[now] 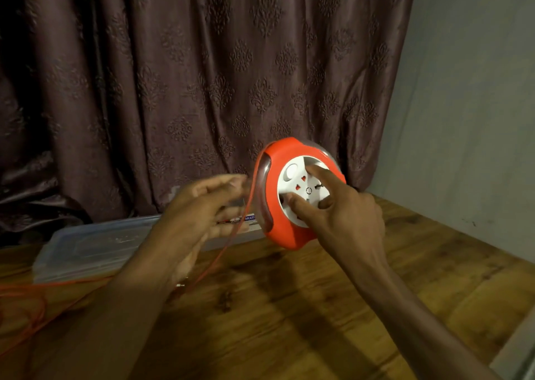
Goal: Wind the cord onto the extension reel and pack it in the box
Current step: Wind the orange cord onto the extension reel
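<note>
The orange extension reel [282,232] with a white socket face is held upright above the wooden table [289,316]. My right hand [347,217] grips the white hub, with the index finger in an upper recess and the thumb at the hub's left edge. My left hand [197,209] is blurred, its fingers stretched out towards the reel's left rim. The thin orange cord [223,252] drops from that rim across my left fingers and trails to loose loops at the table's left edge. A printed box [250,218] lies behind my left hand, mostly hidden.
A clear plastic container [86,249] lies flat on the table at the left, against a dark patterned curtain [202,76]. A grey wall [463,105] closes the right side. Loose cord loops cover the table's near left.
</note>
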